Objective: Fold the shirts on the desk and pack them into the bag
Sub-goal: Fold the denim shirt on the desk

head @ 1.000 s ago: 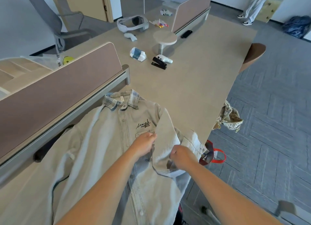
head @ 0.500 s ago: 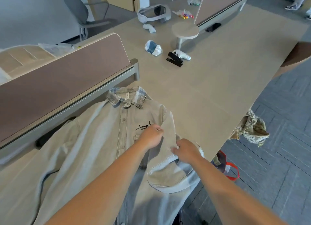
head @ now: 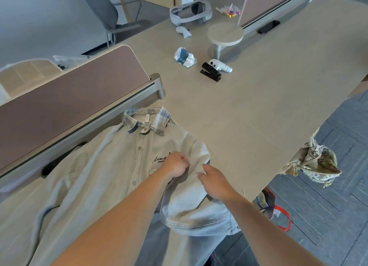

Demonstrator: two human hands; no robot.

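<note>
A pale denim shirt [head: 111, 166] with a plaid collar lies face up on the beige desk [head: 249, 110], its hem hanging over the near edge. Its right sleeve [head: 189, 206] is folded in across the chest. My left hand [head: 176, 164] pinches the sleeve fabric beside the black script logo. My right hand [head: 215, 182] grips the same sleeve just to the right. A bag with red handles [head: 276, 212] sits on the floor below the desk edge, mostly hidden.
A brown divider panel [head: 75, 98] borders the shirt on the left. Farther back lie a black stapler [head: 211, 73], a white controller [head: 220, 65], a crumpled packet [head: 184, 57], a round stand [head: 225, 35] and a headset [head: 189, 13]. A patterned cloth [head: 312, 162] hangs off the right edge.
Both hands have drawn the right sleeve further in over the chest. The view has shifted so the shirt sits higher and more central.
</note>
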